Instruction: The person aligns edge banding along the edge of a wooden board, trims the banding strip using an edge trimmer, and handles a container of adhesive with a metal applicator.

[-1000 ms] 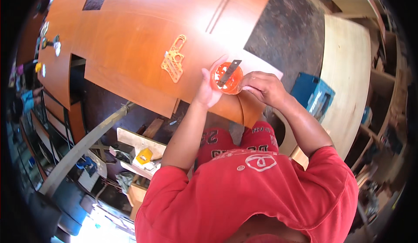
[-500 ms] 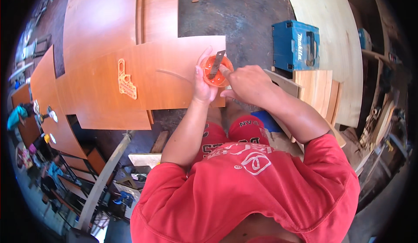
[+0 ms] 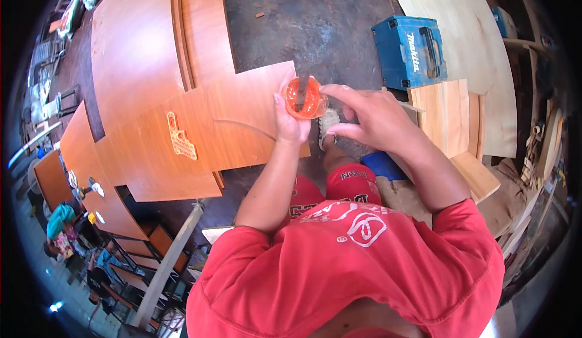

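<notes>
My left hand [image 3: 291,124] is wrapped around the side of a small clear cup [image 3: 314,103] coated inside with orange paste. A flat, dark metal strip [image 3: 301,88] stands in the cup, its lower end in the paste. My right hand [image 3: 377,112] is beside the cup, thumb and fingers apart. Its index fingertip is at the cup's right rim; whether it presses on it I cannot tell. Beneath the cup and to its left lies a reddish-brown wood panel [image 3: 242,105]. An orange cut-out template [image 3: 180,137] lies flat on that panel.
A blue tool case [image 3: 397,53] stands on the dark floor [image 3: 285,29] at the far right. Stacked wood pieces [image 3: 445,117] and a large pale sheet [image 3: 479,53] are beside my right arm. A wooden bar [image 3: 170,259] slants at lower left. People [image 3: 59,220] are farther left.
My right index finger has drawn back from inside the cup to its rim, and the hand has opened wider. The metal strip now stands more upright. The whole view has turned slightly.
</notes>
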`<state>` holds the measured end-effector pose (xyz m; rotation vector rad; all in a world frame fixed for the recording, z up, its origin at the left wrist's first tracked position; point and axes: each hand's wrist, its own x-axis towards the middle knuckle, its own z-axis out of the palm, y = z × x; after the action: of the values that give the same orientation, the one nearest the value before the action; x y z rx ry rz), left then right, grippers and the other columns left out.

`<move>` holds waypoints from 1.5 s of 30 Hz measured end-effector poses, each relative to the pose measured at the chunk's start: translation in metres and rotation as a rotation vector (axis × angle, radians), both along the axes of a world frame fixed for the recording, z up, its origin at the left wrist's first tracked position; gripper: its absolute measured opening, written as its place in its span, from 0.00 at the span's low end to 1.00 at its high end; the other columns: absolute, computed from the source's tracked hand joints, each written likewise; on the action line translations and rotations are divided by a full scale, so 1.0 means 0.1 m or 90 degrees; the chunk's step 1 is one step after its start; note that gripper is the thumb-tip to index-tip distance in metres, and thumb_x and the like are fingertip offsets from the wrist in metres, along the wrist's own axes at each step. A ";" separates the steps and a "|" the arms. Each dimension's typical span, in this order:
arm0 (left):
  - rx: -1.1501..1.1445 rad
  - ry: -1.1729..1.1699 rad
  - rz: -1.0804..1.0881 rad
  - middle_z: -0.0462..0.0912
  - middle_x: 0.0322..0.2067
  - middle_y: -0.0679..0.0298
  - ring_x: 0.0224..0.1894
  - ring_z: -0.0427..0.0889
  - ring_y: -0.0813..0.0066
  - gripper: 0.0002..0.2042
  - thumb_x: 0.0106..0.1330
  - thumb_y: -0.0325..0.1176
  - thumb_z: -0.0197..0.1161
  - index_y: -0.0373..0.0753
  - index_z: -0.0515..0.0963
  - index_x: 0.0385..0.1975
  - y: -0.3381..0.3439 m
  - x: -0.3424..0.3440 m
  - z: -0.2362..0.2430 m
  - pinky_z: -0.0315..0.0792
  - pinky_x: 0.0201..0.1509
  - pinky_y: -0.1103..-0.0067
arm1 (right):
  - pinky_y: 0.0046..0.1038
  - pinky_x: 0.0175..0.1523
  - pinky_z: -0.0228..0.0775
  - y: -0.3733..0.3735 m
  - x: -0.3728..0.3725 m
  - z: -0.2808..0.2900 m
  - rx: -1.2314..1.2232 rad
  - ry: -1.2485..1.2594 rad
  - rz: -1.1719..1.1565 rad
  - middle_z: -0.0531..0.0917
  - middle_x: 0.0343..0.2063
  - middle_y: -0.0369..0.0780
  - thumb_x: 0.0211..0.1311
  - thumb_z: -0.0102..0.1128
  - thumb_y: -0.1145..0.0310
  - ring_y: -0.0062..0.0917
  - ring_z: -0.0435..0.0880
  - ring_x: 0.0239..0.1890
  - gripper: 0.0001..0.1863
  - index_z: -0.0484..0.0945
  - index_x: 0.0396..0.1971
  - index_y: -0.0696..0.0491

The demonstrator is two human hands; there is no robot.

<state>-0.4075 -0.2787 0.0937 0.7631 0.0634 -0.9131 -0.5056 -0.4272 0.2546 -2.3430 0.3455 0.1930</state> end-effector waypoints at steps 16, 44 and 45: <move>0.132 0.066 -0.110 0.74 0.52 0.54 0.51 0.77 0.58 0.39 0.63 0.70 0.41 0.40 0.63 0.62 0.59 0.97 -0.34 0.74 0.52 0.64 | 0.17 0.44 0.65 0.59 0.21 -1.46 0.752 -0.539 -0.467 0.73 0.36 0.33 0.48 0.74 0.68 0.13 0.71 0.38 0.34 0.68 0.57 0.57; 0.102 0.030 -0.228 0.72 0.50 0.56 0.46 0.75 0.59 0.37 0.59 0.68 0.53 0.47 0.66 0.60 0.46 1.41 -0.69 0.73 0.51 0.66 | 0.30 0.44 0.68 1.01 0.44 -3.12 0.596 -0.438 -0.601 0.76 0.29 0.40 0.68 0.33 0.36 0.28 0.74 0.33 0.36 0.79 0.49 0.52; 0.095 0.026 -0.231 0.72 0.50 0.56 0.46 0.75 0.59 0.37 0.59 0.69 0.53 0.47 0.66 0.60 0.46 1.40 -0.69 0.72 0.51 0.66 | 0.31 0.44 0.68 1.03 0.41 -3.12 0.542 -0.438 -0.590 0.76 0.29 0.42 0.68 0.36 0.37 0.30 0.74 0.34 0.35 0.79 0.50 0.52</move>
<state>-0.2675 -0.2330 0.0246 0.9121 0.0296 -1.2800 -0.4647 -0.3242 -0.0574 -1.1306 0.7595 -0.7487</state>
